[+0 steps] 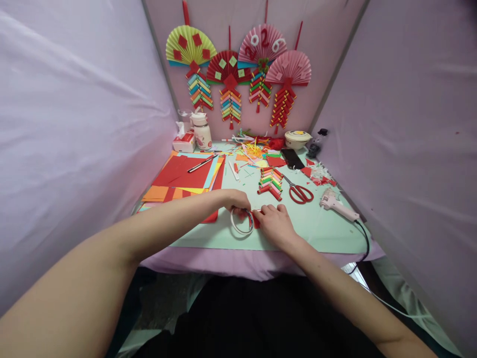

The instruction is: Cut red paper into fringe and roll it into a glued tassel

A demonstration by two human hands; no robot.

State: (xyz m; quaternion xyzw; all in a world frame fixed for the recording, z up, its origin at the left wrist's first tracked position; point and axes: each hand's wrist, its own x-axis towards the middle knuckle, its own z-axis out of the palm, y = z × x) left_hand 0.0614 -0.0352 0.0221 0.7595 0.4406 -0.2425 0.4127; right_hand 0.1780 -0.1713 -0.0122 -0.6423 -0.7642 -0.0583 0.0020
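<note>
A white roll of tape (242,232) hangs from my left hand (238,200), whose fingers are closed on its upper edge. Just to the right, my right hand (275,223) lies low over the table, its fingertips pressing on a small piece of red paper (256,220). Part of that paper is hidden under the fingers and behind the tape roll. Beyond my hands lies a string of rolled paper firecrackers (271,183) in several colours. Red-handled scissors (299,193) rest beside it.
A stack of coloured paper (182,171) with a utility knife (202,163) on top lies left. On the right are a hot glue gun (338,205) with a cord, a black phone (292,159) and paper scraps (322,174). A bottle (201,133) and tissue box (184,142) stand behind.
</note>
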